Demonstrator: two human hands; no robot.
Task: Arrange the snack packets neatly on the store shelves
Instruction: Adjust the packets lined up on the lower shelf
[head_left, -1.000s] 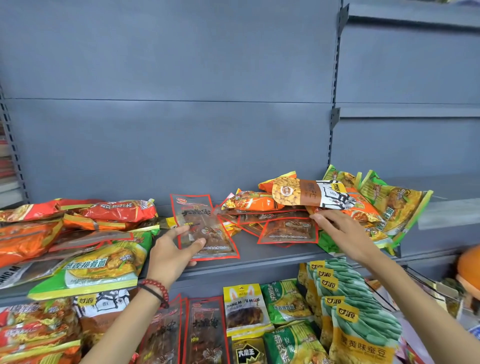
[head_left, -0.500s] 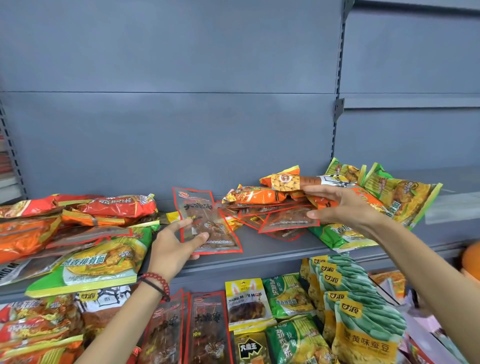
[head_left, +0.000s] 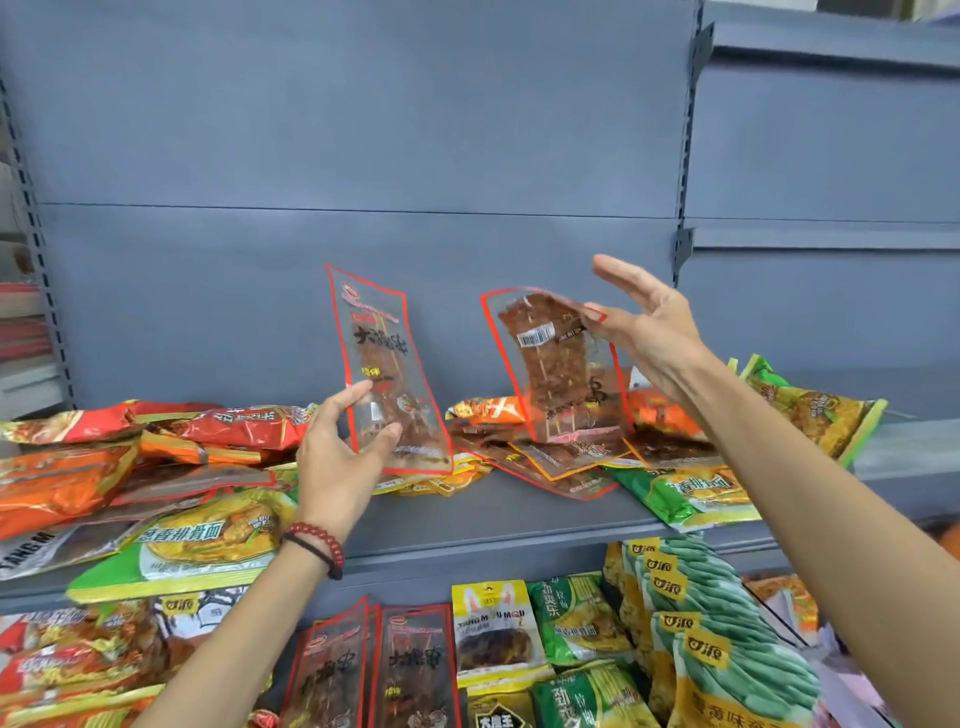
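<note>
Lifted since, left-hand packet (head_left: 387, 374) and right-hand packet (head_left: 561, 374) clear heaped shelf (head_left: 519, 514).

The bottom-shelf packets (head_left: 415, 670) get chopped by the lower edge, and the left pile (head_left: 57, 478) runs off the side. Print on the barcode label (head_left: 535, 335) is too tiny to read. On the right hand (head_left: 649, 332), the grip's unclear: maybe a finger hidden behind the clear packet (head_left: 561, 374).

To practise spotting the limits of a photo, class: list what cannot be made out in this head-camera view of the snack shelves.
- Head view: the barcode digits on the right packet, pinched by the right hand, are too small to read.
- Head view: the left hand covers part of the left packet.
- Head view: the bottom edge cuts off the lower-shelf skewer packets.
- Head view: the left edge cuts off the orange packets.
</note>
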